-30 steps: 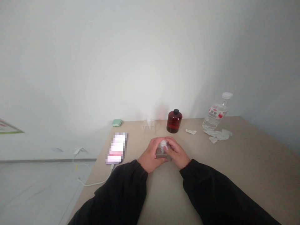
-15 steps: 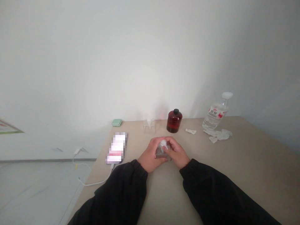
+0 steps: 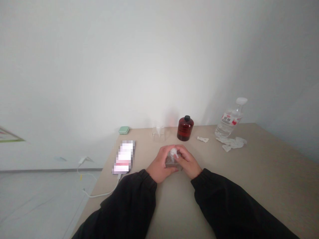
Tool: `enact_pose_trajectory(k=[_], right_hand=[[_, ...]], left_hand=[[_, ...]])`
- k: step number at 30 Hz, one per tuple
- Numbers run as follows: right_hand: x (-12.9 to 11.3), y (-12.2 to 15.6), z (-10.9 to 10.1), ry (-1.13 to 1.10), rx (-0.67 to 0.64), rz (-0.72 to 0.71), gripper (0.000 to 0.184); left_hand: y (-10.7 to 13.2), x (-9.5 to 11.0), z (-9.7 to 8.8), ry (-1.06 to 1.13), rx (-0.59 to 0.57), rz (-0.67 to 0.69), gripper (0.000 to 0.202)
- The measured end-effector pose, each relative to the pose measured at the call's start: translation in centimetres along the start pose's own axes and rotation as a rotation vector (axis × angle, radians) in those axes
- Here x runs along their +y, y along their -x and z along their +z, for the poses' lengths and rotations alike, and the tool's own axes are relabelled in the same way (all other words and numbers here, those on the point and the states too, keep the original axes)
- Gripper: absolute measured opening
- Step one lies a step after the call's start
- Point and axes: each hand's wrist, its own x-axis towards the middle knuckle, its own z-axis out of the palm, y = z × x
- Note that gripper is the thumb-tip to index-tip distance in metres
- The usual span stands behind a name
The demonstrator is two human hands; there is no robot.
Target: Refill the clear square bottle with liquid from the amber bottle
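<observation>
Showing clear container (image 3: 170, 164), on or just above the surface (image 3: 179, 212), cupped between left hand (image 3: 159, 166) and right hand (image 3: 189, 164), with fingers curled round its sides, presumably for steadiness, near dark-red bottle (image 3: 185, 130).

A beige table (image 3: 249, 186) bears a phone (image 3: 124, 157), green case (image 3: 124, 130), dark-red bottle (image 3: 185, 129), clear bottle (image 3: 227, 122) and crumpled tissue (image 3: 234, 143).

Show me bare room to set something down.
Bare: table between the sleeves, and its right side beyond the tissue. Crowded: along the wall, green case to water bottle, and where left hand and right hand hold the clear container.
</observation>
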Motion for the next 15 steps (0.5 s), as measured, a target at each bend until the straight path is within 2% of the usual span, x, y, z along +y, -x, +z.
enact_pose_trajectory(k=[15], right_hand=[[0.35,0.04,-0.04,0.015,-0.002,0.005,0.034]], left_hand=[[0.02,0.09,-0.01,0.001,-0.006,-0.011,0.081]])
